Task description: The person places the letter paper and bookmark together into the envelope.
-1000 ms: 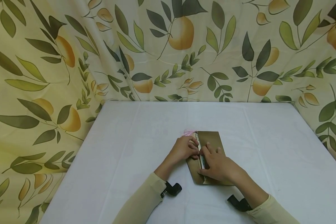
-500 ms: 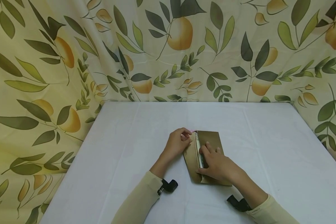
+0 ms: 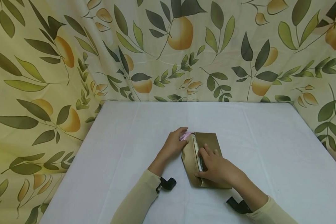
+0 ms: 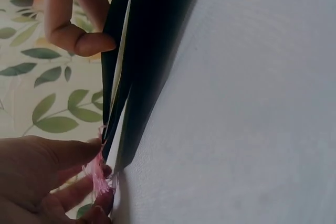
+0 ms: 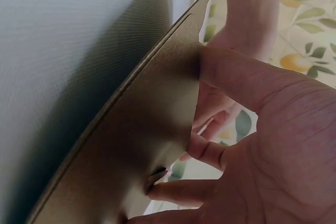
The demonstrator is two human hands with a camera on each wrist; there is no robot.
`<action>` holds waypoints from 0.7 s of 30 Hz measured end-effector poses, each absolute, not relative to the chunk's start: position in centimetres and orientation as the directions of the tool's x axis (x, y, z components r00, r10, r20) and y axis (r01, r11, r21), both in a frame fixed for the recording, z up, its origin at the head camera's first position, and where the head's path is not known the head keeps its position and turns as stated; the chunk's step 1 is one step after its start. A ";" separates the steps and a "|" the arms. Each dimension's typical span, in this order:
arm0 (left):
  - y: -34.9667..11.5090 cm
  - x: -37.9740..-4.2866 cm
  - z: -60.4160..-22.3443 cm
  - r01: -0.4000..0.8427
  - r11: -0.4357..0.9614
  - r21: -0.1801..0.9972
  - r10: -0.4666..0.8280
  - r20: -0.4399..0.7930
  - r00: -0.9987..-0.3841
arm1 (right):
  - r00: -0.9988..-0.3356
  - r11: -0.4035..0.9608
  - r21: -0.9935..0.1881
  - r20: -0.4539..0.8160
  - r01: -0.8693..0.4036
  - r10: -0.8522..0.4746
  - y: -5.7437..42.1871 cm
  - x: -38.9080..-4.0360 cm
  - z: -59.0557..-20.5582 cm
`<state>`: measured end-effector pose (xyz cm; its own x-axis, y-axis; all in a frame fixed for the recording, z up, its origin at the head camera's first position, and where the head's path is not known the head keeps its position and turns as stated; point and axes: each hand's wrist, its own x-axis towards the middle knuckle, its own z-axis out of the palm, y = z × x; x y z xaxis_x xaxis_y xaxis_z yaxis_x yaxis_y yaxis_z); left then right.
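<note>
A gold-brown paper envelope (image 3: pixel 211 140) lies on the table with its long opening toward the left side and the flap (image 3: pixel 188 158) spread out. Pale, printed edges show along the slit. At its top left corner, a pink tassel (image 4: pixel 98 174) of fine threads sits between the thumb and fingers of my left hand (image 3: pixel 173 142). My right hand (image 3: pixel 219 166) holds the envelope along the opening, thumb at the lower part of the slit and fingers bent over the upper part. In the right wrist view, the thumb (image 5: pixel 231 72) meets the edge of the brown paper (image 5: pixel 131 114).
A white cloth covers the table (image 3: pixel 140 130). Leaf-and-fruit patterned curtains (image 3: pixel 162 68) hang behind it and along the left. Small black wrist cameras (image 3: pixel 168 184) are strapped over the pale sleeves (image 3: pixel 137 199).
My left hand has gone from the middle of the opening up to the top left corner and taken the pink tassel. The envelope has shifted slightly left and nearer; my right hand stays on it.
</note>
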<state>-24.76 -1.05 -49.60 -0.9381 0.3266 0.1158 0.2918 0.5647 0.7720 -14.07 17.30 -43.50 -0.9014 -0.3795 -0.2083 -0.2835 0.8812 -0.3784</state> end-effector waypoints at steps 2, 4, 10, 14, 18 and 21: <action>-1.0 -24.8 -49.7 0.298 0.554 0.777 0.340 0.115 -0.933 | -0.901 0.880 -0.381 -0.207 -0.285 -0.381 17.3 -14.0 -43.5; -1.0 -24.7 -49.7 0.290 0.557 0.778 0.332 0.111 -0.937 | -0.900 0.876 -0.389 -0.205 -0.286 -0.385 17.4 -14.0 -43.5; -1.1 -24.3 -49.1 0.235 0.636 0.735 0.256 0.086 -0.963 | -0.894 0.861 -0.409 -0.194 -0.302 -0.405 17.5 -14.0 -43.5; -1.1 -23.8 -48.2 0.202 0.691 0.694 0.216 0.069 -0.974 | -0.893 0.860 -0.410 -0.193 -0.304 -0.407 17.5 -14.0 -43.4; -0.9 -23.5 -47.3 0.193 0.729 0.657 0.204 0.062 -0.977 | -0.893 0.862 -0.410 -0.201 -0.297 -0.403 17.6 -14.1 -43.4; -0.6 -23.3 -47.0 0.210 0.741 0.638 0.233 0.049 -0.971 | -0.894 0.866 -0.406 -0.205 -0.292 -0.398 17.6 -14.1 -43.5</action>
<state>-23.28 -0.59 -46.96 -0.9713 0.2328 0.0495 0.2101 0.7410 0.6378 -14.11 17.57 -43.52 -0.8941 -0.3981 -0.2050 -0.2922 0.8657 -0.4064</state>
